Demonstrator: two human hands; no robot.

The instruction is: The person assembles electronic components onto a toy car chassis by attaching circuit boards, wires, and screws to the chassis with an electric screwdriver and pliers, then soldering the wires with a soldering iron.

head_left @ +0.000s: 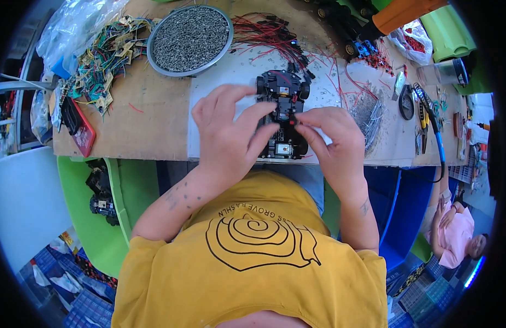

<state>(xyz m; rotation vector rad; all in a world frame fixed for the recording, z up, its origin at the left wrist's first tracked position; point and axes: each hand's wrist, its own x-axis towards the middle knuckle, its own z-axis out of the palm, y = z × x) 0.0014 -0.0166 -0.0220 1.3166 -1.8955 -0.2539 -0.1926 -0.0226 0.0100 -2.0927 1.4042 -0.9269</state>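
Head view, and the left hand [227, 128] arches by the black car chassis [285, 83], fingers parted, contact hard to tell; the right hand [338, 143] pinches a small red-and-black part [293, 120] between thumb and forefinger, the chassis lying between both hands!

i work at a brown tabletop [160, 134], a white sheet [242, 68] laid over its middle. on that sheet rests a black wheeled chassis [283, 87]. to my left lie a heap of wired circuit boards [108, 71] and a flat red piece [86, 138]; further off, a round metal pan [176, 73] of small grey bits [190, 38] stands beside a tangle of red and black wires [264, 33]. to my right lie a bundle of thin strands [369, 119], a black ring [402, 104] and a yellow-handled tool [423, 119].
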